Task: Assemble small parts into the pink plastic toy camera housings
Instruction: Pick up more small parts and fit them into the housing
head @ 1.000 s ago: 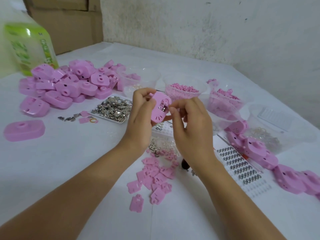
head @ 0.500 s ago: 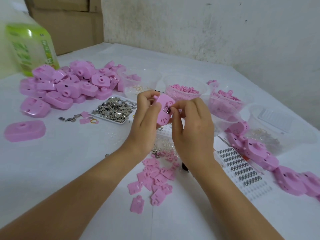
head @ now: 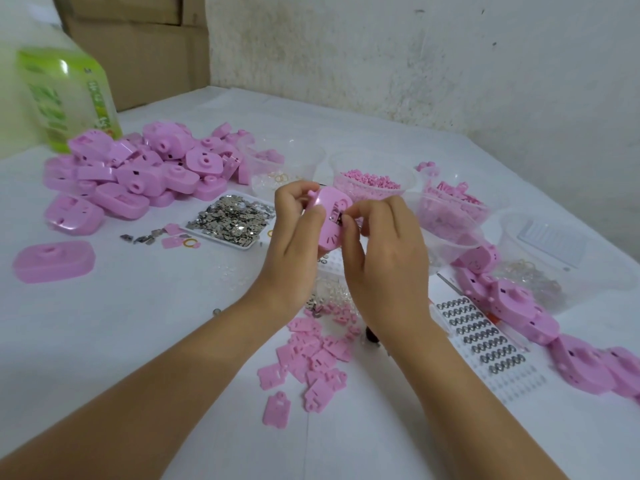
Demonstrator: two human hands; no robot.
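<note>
Half the pink housing point(head: 330, 220) hidden behind both hands.

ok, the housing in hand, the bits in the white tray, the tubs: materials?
Housing: opaque pink moulded plastic, slight sheen, by the look.
Tray bits: probably stamped metal; silvery and glinting.
Tubs: clear thin plastic; contents show through.

No text can be read anywhere. The green label on the plastic bottle point(head: 65, 95) at the far left carries printed characters, but they are too blurred to make out. The cardboard boxes point(head: 138, 39) behind show no legible markings.
</note>
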